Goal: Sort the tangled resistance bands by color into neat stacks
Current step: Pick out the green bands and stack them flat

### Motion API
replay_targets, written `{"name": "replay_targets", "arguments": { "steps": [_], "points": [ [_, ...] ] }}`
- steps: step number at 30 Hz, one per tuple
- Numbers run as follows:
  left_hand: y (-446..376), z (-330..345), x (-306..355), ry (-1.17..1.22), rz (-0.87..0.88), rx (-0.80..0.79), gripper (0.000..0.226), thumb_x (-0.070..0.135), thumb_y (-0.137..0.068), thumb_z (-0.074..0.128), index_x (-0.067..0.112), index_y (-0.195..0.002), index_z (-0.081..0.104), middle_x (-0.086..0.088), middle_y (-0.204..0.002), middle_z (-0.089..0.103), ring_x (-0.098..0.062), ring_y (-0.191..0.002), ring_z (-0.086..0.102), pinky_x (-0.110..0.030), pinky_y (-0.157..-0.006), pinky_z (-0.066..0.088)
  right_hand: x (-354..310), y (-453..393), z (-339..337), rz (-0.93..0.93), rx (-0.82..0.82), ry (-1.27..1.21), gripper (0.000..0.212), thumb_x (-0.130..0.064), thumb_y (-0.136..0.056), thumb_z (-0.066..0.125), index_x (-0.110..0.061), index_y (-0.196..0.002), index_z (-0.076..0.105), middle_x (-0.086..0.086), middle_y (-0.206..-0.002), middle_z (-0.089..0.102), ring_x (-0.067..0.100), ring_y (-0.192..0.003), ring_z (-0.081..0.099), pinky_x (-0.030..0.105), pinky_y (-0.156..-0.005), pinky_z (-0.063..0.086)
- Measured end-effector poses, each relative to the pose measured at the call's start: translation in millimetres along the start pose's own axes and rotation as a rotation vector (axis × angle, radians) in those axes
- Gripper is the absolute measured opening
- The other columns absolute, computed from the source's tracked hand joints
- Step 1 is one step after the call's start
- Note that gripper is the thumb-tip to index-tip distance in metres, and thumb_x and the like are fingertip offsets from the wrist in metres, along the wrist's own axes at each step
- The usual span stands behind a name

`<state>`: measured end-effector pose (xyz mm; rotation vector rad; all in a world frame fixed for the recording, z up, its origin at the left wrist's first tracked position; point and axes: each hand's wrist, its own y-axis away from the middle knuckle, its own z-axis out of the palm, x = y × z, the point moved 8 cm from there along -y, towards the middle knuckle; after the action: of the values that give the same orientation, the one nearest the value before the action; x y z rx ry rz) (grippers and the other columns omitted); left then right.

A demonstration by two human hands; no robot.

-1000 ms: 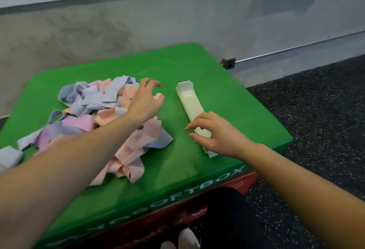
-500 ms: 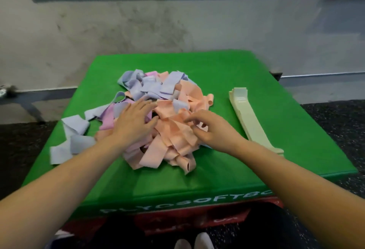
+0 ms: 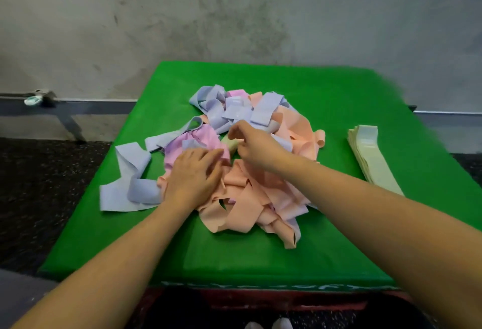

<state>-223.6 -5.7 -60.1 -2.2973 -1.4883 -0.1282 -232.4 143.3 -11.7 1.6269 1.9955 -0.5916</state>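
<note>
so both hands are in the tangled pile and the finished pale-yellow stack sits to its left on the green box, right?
Not quite: the head view shows the pale-yellow stack to the right of the pile, not the left. The rest holds: left hand and right hand are both in the pile, on the green box.

There is only one view, from the head of the person. It looks forward and down, close over the left hand (image 3: 194, 172) and right hand (image 3: 257, 146), toward the wall (image 3: 182, 28) beyond them.
</note>
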Motion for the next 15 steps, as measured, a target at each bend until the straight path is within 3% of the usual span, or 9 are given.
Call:
{"name": "replay_targets", "arguments": {
  "steps": [3, 5, 8, 11, 15],
  "points": [
    [1.5, -2.9, 0.4, -0.011, -0.013, 0.04, 0.036, 0.044, -0.1, 0.039, 0.024, -0.115, 0.065, 0.004, -0.109, 0.059, -0.017, -0.1, 0.049, -0.034, -0.091, 0.036, 14.0, -18.7, 15.0, 0.064, -0.055, 0.097, 0.032, -0.028, -0.091, 0.054, -0.027, -0.121, 0.045, 0.002, -0.126, 0.063, 0.027, -0.11, 0.06, 0.043, -0.096, 0.048],
    [2.7, -3.0, -1.8, -0.01, -0.025, 0.066, 0.029, 0.041, -0.099, 0.042, 0.024, -0.108, 0.063, 0.006, -0.104, 0.054, -0.015, -0.098, 0.045, -0.034, -0.091, 0.037, 23.4, -23.4, 22.2, 0.068, -0.112, 0.228, 0.046, -0.04, -0.088, 0.06, -0.026, -0.13, 0.047, 0.003, -0.125, 0.065, 0.027, -0.11, 0.061, 0.04, -0.094, 0.049],
    [4.6, -4.3, -2.2, -0.037, -0.024, 0.114, 0.023, 0.039, -0.095, 0.045, 0.022, -0.098, 0.06, 0.005, -0.102, 0.047, -0.018, -0.097, 0.042, -0.037, -0.092, 0.037, 30.4, -26.0, 21.7, 0.035, -0.109, 0.266, 0.042, -0.042, -0.089, 0.065, -0.028, -0.128, 0.059, 0.0, -0.123, 0.068, 0.023, -0.11, 0.061, 0.036, -0.091, 0.048],
    [5.7, -6.7, -5.2, -0.031, -0.039, 0.163, 0.026, 0.041, -0.091, 0.047, 0.02, -0.096, 0.062, -0.003, -0.119, 0.051, -0.024, -0.116, 0.041, -0.041, -0.11, 0.027, 39.8, -30.3, 15.5, 0.06, -0.054, 0.276, 0.018, -0.038, -0.094, 0.063, -0.023, -0.103, 0.066, 0.004, -0.109, 0.071, 0.026, -0.1, 0.062, 0.037, -0.083, 0.049],
    [8.0, -5.2, -2.7, -0.016, -0.026, 0.128, 0.029, 0.043, -0.095, 0.043, 0.024, -0.105, 0.062, -0.005, -0.155, 0.039, -0.023, -0.148, 0.024, -0.043, -0.125, 0.009, 54.7, -26.4, -2.6, 0.122, 0.025, 0.064, 0.012, -0.03, -0.095, 0.061, -0.02, -0.091, 0.065, -0.006, -0.085, 0.066, 0.016, -0.082, 0.057, 0.027, -0.065, 0.042]
  ]
}}
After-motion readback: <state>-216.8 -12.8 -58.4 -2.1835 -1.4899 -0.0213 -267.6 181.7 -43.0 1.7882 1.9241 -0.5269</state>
